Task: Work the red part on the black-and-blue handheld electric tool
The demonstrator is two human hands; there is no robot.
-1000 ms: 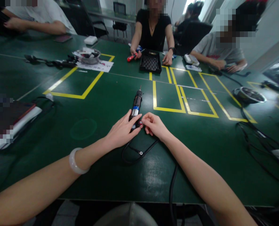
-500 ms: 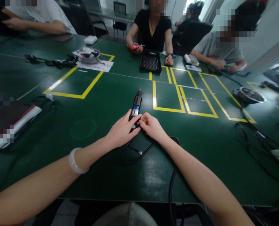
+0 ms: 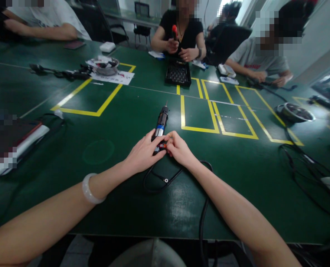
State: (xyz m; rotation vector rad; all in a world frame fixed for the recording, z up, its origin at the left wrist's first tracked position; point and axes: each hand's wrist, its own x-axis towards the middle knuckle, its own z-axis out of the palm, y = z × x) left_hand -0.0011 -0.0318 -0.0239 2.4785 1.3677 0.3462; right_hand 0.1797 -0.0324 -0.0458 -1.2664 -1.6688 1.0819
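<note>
Two hands [image 3: 141,152] [image 3: 179,149], black tool [image 3: 162,118], near end between, tip pointing away

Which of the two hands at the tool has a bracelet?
The left hand: a white bracelet circles its arm, while the right hand, also at the black tool, has none.

On the table [image 3: 126,135], the tool [image 3: 161,120] lies partly under the left hand [image 3: 142,152] and left of the right hand [image 3: 179,149], with the tray [image 3: 178,83] behind and the bowl [image 3: 107,70] farther left.
</note>
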